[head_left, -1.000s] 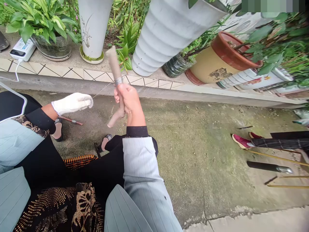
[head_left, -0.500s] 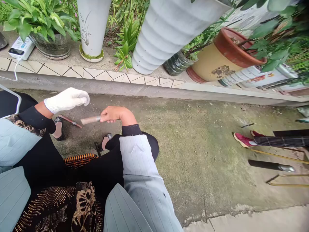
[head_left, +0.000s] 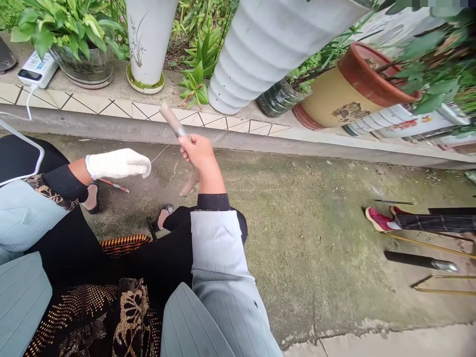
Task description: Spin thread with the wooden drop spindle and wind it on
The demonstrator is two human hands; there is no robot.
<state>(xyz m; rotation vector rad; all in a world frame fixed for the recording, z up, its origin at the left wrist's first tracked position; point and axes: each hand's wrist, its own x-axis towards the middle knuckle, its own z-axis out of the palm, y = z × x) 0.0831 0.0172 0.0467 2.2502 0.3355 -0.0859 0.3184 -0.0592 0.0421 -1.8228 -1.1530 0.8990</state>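
My right hand (head_left: pixel 197 154) is shut around a wooden stick (head_left: pixel 170 119) with a metal ferrule (head_left: pixel 180 132) just above my fingers. Its lower end (head_left: pixel 190 183) is blurred by motion. A thin thread (head_left: pixel 160 153) runs from that stick to my left hand (head_left: pixel 118 164), which wears a white knit glove and is closed around the thread's other end. Below the glove, a slim reddish rod with a metal collar (head_left: pixel 114 186) lies on the concrete. My sandalled feet (head_left: pixel 163 216) rest on the ground beneath my hands.
A low tiled ledge (head_left: pixel 148 111) holds white and terracotta plant pots (head_left: pixel 345 89) ahead. A white power bank (head_left: pixel 35 70) on it feeds a white cable. At right stand a co-worker's red shoes (head_left: pixel 378 219), with a black-handled tool (head_left: pixel 420 261) and thin yellow rods (head_left: pixel 427 244).
The wooden stick has swung from lying level to tilting up and left. My right hand has risen with it, and the thread shows again between my hands.
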